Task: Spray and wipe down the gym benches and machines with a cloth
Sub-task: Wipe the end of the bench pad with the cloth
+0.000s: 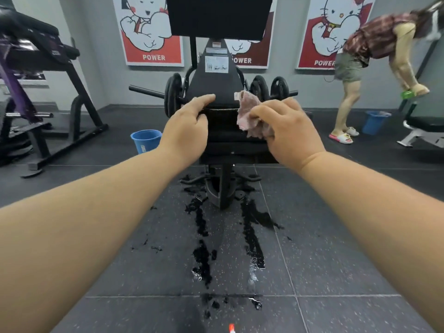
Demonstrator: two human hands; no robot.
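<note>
**Desk:** What is at the left edge?

**Photographer:** A black-and-purple steel gym machine [36, 68] on the dark rubber-tile floor [336, 260]. Next comes a blue plastic bucket [145, 140], standing on the floor just left of the centre machine.

**Desk:** And the centre?

**Photographer:** A person's bare left hand [187, 131] rests on the left end of the black padded bench [223, 121]. Its fingers stretch out along the top edge and it holds nothing. Black iron weight plates [173, 92] hang on the bars behind the pad. Dark wet streaks [251, 227] run along the floor below it.

**Desk:** The cloth?

**Photographer:** The crumpled pink cloth [249, 114] is at the right end of the bench, bunched in the right hand [288, 133]. The fingers curl round it and press it to the pad.

**Desk:** Far right?

**Photographer:** A second person in a plaid shirt and khaki shorts [374, 39] bends over a white-framed black bench [425, 123], with one hand on a small green object [407, 94] I cannot identify. A second blue bucket [374, 122] stands on the floor near their feet. Red-and-white "POWER" cartoon posters [149, 32] line the grey wall behind.
</note>
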